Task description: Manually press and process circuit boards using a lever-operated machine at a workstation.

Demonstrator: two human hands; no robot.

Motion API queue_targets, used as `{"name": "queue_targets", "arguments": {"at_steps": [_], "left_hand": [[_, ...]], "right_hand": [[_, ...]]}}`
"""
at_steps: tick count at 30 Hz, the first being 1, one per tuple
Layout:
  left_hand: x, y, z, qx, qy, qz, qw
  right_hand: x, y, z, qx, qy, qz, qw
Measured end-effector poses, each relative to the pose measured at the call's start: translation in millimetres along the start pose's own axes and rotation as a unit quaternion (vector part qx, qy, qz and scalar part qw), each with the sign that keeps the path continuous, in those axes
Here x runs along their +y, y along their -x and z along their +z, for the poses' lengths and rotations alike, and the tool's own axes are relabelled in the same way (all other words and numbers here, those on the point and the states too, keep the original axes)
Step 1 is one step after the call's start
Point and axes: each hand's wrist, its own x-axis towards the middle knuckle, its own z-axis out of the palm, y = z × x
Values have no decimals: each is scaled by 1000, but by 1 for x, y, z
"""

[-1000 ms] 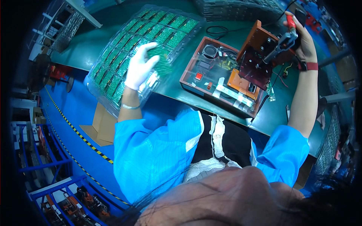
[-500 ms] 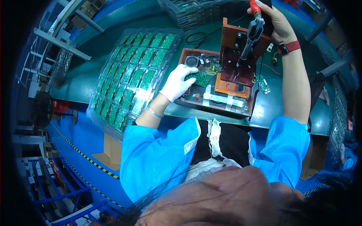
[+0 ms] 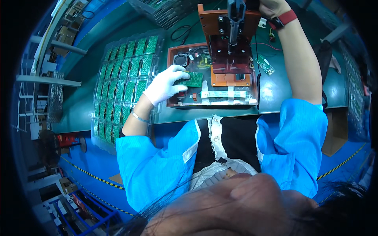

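Head: circuit board (image 3: pixel 193 79) under left hand (image 3: pixel 165 83)

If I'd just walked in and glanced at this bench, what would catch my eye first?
Probably the white-gloved left hand, holding a small green circuit board over the orange test fixture at the centre of the green bench. To its left lies a clear tray of green circuit boards in neat rows. At the top edge, the bare right hand with a red wristband grips the fixture's lever.

Bright, even overhead light; soft shadows; strong fisheye bending at dark rim; near hair blurred
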Motion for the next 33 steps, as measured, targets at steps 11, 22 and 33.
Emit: {"name": "queue_targets", "arguments": {"at_steps": [11, 22, 33], "left_hand": [[-14, 10, 2, 50, 99, -9, 994], [16, -51, 60, 16, 22, 80, 996], [31, -61, 53, -6, -97, 166, 981]], "right_hand": [[19, 102, 109, -41, -65, 18, 997], [32, 152, 106, -80, -103, 32, 991], [24, 203, 119, -117, -142, 49, 982]]}}
